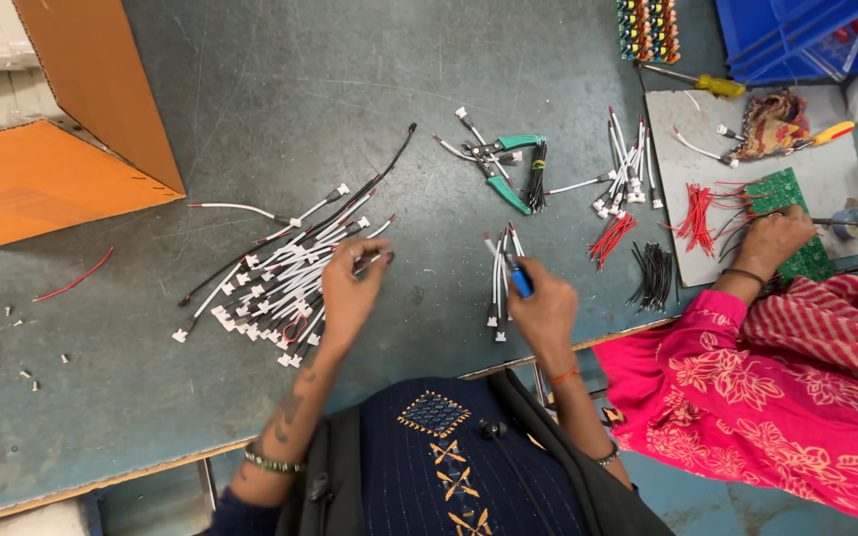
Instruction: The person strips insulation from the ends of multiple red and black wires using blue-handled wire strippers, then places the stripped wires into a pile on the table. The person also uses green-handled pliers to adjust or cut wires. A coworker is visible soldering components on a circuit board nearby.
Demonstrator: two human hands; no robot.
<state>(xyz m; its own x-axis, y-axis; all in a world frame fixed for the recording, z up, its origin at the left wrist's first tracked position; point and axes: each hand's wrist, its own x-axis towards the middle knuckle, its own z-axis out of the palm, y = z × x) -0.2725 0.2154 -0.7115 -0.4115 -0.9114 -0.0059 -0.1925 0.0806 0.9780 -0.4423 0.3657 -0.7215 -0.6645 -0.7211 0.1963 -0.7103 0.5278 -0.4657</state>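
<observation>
Scuffed grey workbench (280, 89), wire pile (280, 268), green cutters (503, 164), orange cardboard box (62, 149), grey mat (831, 179)

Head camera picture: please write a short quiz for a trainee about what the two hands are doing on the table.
1. True or false: the left hand rests on the pile of black and white wires.
2. What does the right hand hold? A) teal-handled cutters B) a bundle of wires with a blue tool C) a yellow screwdriver
3. Fill in: the teal-handled cutters lie on the table, ____ both hands.

Key: 1 true. 2 B: the bundle of wires stands up from the fist beside the blue tool. 3 apart from.
</observation>
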